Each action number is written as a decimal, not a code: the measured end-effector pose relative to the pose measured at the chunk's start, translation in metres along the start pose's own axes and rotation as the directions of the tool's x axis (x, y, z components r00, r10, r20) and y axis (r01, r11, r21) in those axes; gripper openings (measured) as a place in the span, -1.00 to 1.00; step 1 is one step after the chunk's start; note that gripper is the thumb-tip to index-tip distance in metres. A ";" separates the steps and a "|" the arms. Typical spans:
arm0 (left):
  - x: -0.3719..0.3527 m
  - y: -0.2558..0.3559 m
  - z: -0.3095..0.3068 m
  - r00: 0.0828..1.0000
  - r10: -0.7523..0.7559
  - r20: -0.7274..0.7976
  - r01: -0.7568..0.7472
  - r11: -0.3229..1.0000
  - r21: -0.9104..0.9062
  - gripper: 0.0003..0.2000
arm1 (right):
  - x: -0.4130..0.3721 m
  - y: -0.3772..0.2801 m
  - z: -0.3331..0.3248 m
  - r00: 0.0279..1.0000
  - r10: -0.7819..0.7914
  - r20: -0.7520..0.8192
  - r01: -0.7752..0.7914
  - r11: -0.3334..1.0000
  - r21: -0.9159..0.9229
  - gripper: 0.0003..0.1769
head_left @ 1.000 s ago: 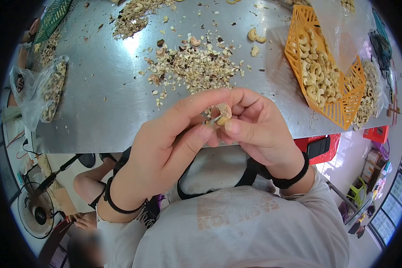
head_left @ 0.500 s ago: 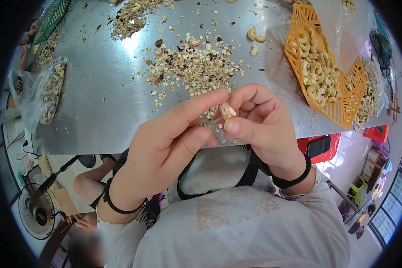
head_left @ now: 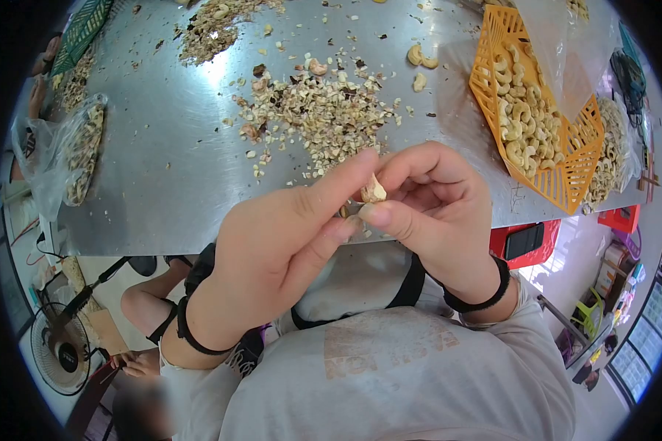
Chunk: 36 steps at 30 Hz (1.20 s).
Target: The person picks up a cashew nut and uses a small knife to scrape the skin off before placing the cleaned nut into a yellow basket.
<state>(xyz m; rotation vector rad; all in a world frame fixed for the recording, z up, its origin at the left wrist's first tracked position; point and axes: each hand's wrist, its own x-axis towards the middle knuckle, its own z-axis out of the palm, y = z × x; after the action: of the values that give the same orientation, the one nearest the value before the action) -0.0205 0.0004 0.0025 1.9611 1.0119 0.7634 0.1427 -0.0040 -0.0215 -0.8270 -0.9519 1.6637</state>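
Note:
My right hand [head_left: 441, 198] pinches a cashew nut [head_left: 374, 189] between thumb and fingers, over the table's near edge. The nut is pale, with some reddish-brown skin on it. Close against it is my left hand [head_left: 287, 228], its index fingertip at the nut and its thumb bent below. A small item seems to be in the left fingers, mostly hidden, and I cannot make out what it is. Just beyond both hands lies a heap of peeled skins and pale flakes [head_left: 320, 117] on the metal table [head_left: 162, 191].
An orange plastic basket [head_left: 485, 81] of peeled cashews stands at the right. Loose cashews [head_left: 421, 57] lie left of it. A clear bag of pieces [head_left: 87, 151] rests at the left. Below the right edge, a phone [head_left: 524, 241] sits on a red stool [head_left: 500, 246]. Other people sit at the left.
The cashew nut has turned slightly in my right fingers and shows more pale flesh. My left thumb has shifted a little down and right, and both hands remain close together.

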 end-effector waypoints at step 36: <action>-0.003 -0.002 0.001 0.994 -0.094 -0.064 0.085 0.988 -0.130 -0.63 | 0.000 0.008 0.004 0.993 -0.117 -0.002 0.117 0.992 0.055 -0.70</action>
<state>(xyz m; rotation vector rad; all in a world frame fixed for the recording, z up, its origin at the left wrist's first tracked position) -0.0215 -0.0018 -0.0002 1.7791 1.0592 0.8301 0.1362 -0.0064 -0.0263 -0.7191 -0.9338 1.5825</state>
